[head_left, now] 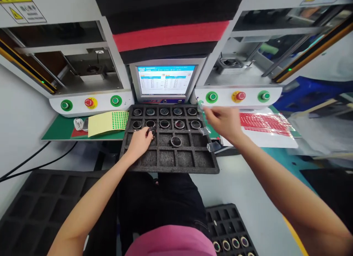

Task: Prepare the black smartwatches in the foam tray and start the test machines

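Small dark part (152,131) is pinched in a narrow grip between the thumb and fingers of the left hand (140,141), over the left half of the foam tray (171,170); the fingers cover much of it, so its full shape cannot be made out. Nearest the camera, a pink top (171,241) is cut off by the lower edge, with dark trousers (162,201) beyond it. To the right of the legs, a lower tray (226,223) bearing ringed discs runs out of the picture; to the left, a larger black tray (51,199) is cut off and partly covered by the left forearm.

In the foam tray, the two back rows hold round, dark-faced discs, one partly hidden by the left hand. A separate disc (175,141) lies in the third row, seemingly across a divider. Near the far right corner, the right hand (224,120) curls with fingertips close together beside a clear plastic scrap (200,106); whether it grips this cannot be told.

Along the green bench (59,126) lie a white cable (78,124), a yellow sheet (100,125) with green dots and a glossy red-marked sheet (264,123). Behind stands a monitor (165,83), its text too small to read, flanked by white machines (226,96) cropped at the top.
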Demonstrator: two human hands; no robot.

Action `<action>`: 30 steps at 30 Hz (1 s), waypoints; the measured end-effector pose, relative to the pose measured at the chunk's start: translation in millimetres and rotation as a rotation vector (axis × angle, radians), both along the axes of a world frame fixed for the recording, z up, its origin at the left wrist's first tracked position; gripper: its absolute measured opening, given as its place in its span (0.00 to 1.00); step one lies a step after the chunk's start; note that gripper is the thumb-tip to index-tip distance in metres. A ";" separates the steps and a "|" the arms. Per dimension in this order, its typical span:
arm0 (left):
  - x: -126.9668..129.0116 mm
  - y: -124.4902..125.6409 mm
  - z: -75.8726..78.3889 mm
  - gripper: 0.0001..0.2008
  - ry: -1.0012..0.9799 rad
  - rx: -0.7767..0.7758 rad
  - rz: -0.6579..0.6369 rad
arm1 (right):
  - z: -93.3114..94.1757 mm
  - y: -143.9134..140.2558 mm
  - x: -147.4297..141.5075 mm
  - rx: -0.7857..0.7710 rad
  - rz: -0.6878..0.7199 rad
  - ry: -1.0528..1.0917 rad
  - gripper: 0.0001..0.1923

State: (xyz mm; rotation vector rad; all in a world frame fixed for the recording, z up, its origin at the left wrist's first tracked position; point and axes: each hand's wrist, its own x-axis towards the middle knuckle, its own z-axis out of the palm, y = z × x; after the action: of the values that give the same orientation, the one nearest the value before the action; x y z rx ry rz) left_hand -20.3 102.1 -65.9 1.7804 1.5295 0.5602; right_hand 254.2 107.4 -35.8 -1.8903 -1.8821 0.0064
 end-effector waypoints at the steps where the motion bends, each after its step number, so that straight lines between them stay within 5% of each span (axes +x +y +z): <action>1: -0.4 -4.0 5.3 0.15 -0.094 -0.035 0.004 | -3.0 -23.9 8.2 0.034 -0.019 0.044 0.29; 5: 3.7 -38.3 27.7 0.20 -0.477 -0.170 0.013 | -25.4 -94.8 13.9 0.135 -0.090 0.209 0.22; 10: 18.2 -84.2 34.6 0.14 -0.945 -0.332 0.105 | -34.9 -125.6 -24.6 0.203 -0.124 0.525 0.08; 14: 25.7 -105.5 32.7 0.09 -0.883 -0.160 0.093 | -14.4 -132.8 -60.8 0.186 0.144 0.741 0.03; 19: 19.2 -120.1 38.7 0.06 -0.687 0.075 -0.040 | 5.5 -131.9 -84.5 0.126 0.443 0.953 0.13; 30: -6.2 -118.0 46.7 0.12 -0.356 0.288 -0.239 | 6.9 -133.8 -84.4 0.121 0.507 0.875 0.14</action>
State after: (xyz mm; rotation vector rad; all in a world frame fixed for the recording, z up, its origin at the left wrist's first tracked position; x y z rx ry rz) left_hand -26.5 -15.9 -19.1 1.9163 1.0173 0.9556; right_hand 169.8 -26.4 -28.9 -1.0032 -1.5926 0.7349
